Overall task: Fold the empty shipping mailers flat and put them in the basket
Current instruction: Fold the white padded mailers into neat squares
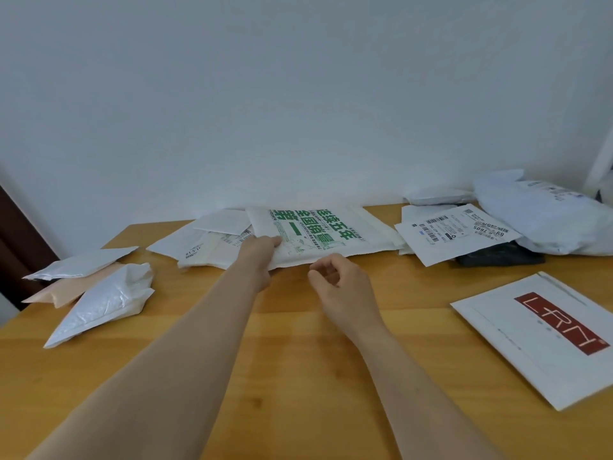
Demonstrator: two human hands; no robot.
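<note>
A white mailer with green print point(318, 234) lies on a pile at the far middle of the wooden table point(298, 360). My left hand point(258, 257) grips its near left corner, thumb on top. Just in front of the mailer's near edge hovers my right hand point(338, 283), fingers loosely curled and holding nothing. More white mailers point(205, 240) lie under and left of the green one. No basket is in view.
Crumpled white and pink mailers point(99, 293) lie at the left edge. A flat white mailer with a red logo point(544, 333) sits at the right. Labelled mailers point(457, 234), a dark bag point(497, 255) and a puffy grey bag point(547, 217) fill the far right. A wall stands behind.
</note>
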